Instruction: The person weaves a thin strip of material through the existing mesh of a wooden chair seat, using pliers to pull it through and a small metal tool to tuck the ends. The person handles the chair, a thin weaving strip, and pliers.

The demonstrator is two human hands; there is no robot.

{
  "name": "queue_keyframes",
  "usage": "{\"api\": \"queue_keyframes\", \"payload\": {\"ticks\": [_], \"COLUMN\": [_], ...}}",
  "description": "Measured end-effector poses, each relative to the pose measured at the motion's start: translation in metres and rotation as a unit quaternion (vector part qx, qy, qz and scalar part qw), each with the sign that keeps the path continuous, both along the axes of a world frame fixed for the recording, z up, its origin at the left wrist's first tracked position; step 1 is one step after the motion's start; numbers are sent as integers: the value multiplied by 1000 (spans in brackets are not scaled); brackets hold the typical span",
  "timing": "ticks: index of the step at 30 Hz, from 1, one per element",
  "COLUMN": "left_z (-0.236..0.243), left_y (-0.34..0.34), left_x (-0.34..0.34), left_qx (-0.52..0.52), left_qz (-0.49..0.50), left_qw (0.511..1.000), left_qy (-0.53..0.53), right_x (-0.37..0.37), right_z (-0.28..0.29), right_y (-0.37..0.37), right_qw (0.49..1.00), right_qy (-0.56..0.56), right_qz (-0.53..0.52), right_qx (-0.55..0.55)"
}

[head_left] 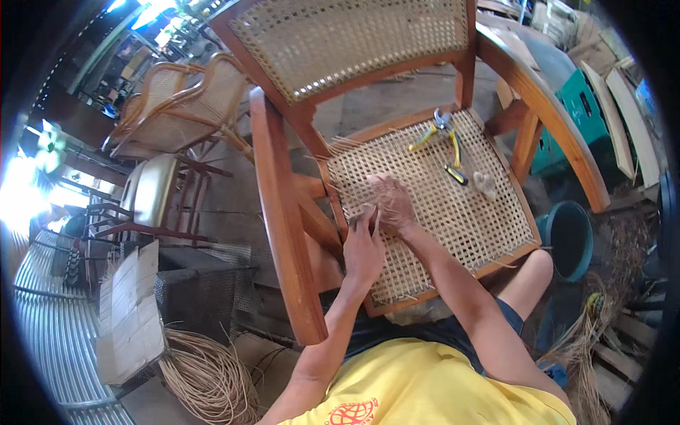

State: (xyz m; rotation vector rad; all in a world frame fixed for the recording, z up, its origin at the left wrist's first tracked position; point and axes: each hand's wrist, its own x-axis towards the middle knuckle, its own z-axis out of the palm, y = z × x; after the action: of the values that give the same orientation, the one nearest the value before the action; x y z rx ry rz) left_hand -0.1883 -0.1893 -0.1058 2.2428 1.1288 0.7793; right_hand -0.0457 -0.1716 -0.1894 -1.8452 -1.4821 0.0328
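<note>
A wooden armchair with a woven cane seat (pixel 460 219) stands right in front of me. My left hand (pixel 364 248) is closed at the seat's left part, with a small dark, narrow piece (pixel 368 214) at its fingertips; its kind does not show. Just beyond it, my right hand (pixel 394 204) lies low on the weave with its fingers bent, and what they hold, if anything, is hidden. Pliers with yellow handles (pixel 440 127) rest on the seat's far right. Below them lie a short yellow-and-black tool (pixel 455 175) and a pale crumpled lump (pixel 484 185).
Wooden armrests (pixel 280 212) flank the seat. Left stand a rattan chair (pixel 180 110) and a cushioned chair (pixel 156 191). A coil of cane strands (pixel 209 379) lies low on the left beside cardboard (pixel 134 312). A green bucket (pixel 569 241) and green crate (pixel 584 113) are at right.
</note>
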Motion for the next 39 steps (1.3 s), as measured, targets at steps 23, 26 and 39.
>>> {"api": "queue_keyframes", "payload": {"ticks": [23, 26, 39], "left_z": [-7, -22, -27], "left_y": [-6, 17, 1], "left_x": [-15, -8, -17], "left_qx": [-78, -43, -124], "left_qz": [-31, -10, -9], "left_qw": [994, 997, 992], "left_qy": [67, 60, -24], "right_x": [87, 88, 114], "right_z": [133, 137, 60], "right_y": [-115, -67, 16], "right_qw": [966, 967, 924], "right_qy": [162, 198, 26], "right_qz": [-196, -157, -365], "right_qx": [55, -15, -114]}}
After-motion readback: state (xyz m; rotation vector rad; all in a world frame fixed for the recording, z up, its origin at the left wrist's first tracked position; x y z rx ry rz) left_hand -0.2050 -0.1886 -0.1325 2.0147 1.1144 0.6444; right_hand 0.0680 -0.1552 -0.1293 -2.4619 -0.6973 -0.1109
